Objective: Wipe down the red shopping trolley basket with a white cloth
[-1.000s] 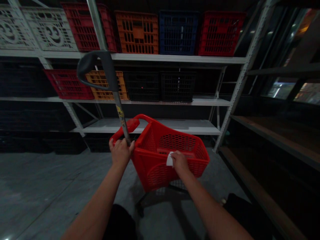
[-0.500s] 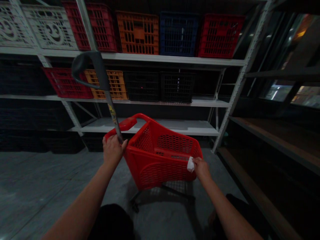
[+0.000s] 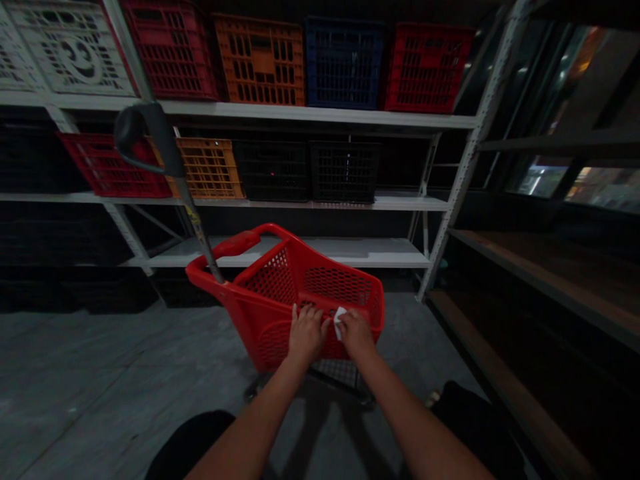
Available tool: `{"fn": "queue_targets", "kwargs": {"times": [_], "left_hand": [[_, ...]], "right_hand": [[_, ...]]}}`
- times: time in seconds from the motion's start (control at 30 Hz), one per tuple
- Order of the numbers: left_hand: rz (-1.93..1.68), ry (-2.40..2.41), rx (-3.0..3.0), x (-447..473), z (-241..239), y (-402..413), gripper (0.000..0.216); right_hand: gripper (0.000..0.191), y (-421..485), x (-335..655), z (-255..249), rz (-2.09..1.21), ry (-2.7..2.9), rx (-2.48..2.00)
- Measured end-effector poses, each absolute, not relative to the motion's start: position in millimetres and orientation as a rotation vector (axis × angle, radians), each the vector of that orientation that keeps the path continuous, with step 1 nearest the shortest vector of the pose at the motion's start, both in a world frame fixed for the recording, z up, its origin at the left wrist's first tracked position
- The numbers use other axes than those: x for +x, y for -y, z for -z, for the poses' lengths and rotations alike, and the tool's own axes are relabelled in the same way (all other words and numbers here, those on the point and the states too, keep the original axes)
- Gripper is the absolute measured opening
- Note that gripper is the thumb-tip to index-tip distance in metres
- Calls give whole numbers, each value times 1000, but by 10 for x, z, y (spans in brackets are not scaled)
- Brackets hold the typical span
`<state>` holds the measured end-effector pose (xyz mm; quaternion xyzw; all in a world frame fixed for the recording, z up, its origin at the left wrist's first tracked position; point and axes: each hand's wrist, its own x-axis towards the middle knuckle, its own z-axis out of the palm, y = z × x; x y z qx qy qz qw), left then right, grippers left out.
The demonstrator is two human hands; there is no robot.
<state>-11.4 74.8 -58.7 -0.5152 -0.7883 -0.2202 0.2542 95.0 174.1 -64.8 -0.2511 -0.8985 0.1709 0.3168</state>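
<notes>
Basket (image 3: 280, 293) stands on the floor (image 3: 100, 373) before the shelves (image 3: 320, 115). Left hand (image 3: 306, 331) lies flat, fingers spread, on its near rim; right hand (image 3: 356, 331) beside it pinches what looks like a cloth (image 3: 339, 320).

- Your left hand (image 3: 306, 331), right hand (image 3: 356, 331) and its white cloth (image 3: 339, 321) crowd the basket's (image 3: 260, 313) near rim; the open top beyond them is clear.
- The tilted handle pole (image 3: 197, 230) bars the basket's left corner.
- The floor (image 3: 90, 373) lies open on the left; shelving (image 3: 320, 250) walls off the back and right.
</notes>
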Motion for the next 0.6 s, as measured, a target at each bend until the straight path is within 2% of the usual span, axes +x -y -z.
{"fn": "queue_targets", "kwargs": {"times": [0.3,0.6], "left_hand": [[582,2156,-1317,-293,659,-710,27],[610,2131,-1293,-223,703,-643,23]], "right_hand": [[19,-2032,1577,798,-569,2343,-703],[16,-1573,984,678,-529,2335,-506]]}}
